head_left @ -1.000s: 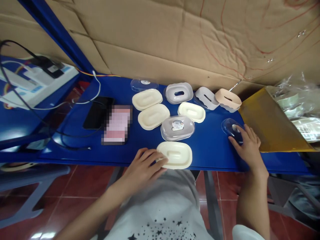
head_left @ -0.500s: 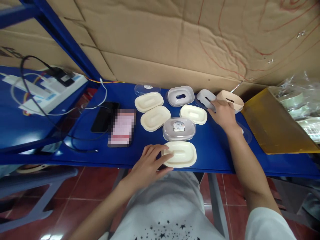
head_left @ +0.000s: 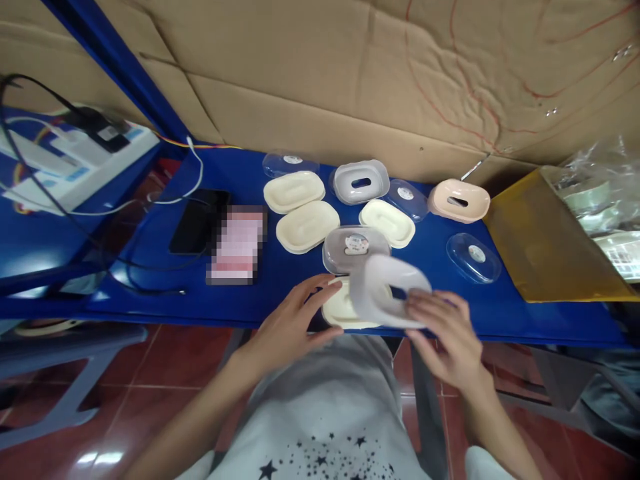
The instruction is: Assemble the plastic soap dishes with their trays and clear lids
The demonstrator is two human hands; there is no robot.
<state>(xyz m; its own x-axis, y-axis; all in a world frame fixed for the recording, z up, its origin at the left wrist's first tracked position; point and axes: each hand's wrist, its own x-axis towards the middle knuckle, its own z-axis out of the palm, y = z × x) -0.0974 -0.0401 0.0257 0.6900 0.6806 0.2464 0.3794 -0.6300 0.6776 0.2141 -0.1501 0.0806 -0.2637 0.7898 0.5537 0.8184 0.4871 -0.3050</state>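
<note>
My right hand grips a pale grey slotted soap dish tray, tilted and slightly blurred, by its right side. The tray hangs over a cream soap dish base at the table's front edge and hides part of it. My left hand holds that base at its left end, thumb at the near edge and fingers at the far one. Just behind lies a grey soap dish under a clear lid with a round label.
Farther back on the blue table lie several cream bases, clear lids, a grey tray and a peach tray. Phones and cables are left; a cardboard box stands right, before a cardboard wall.
My right hand left the clear lid at the right, reached back to the grey slotted tray, and brought it forward over the cream base. My left hand stayed at the base, its fingers shifting around the end.
</note>
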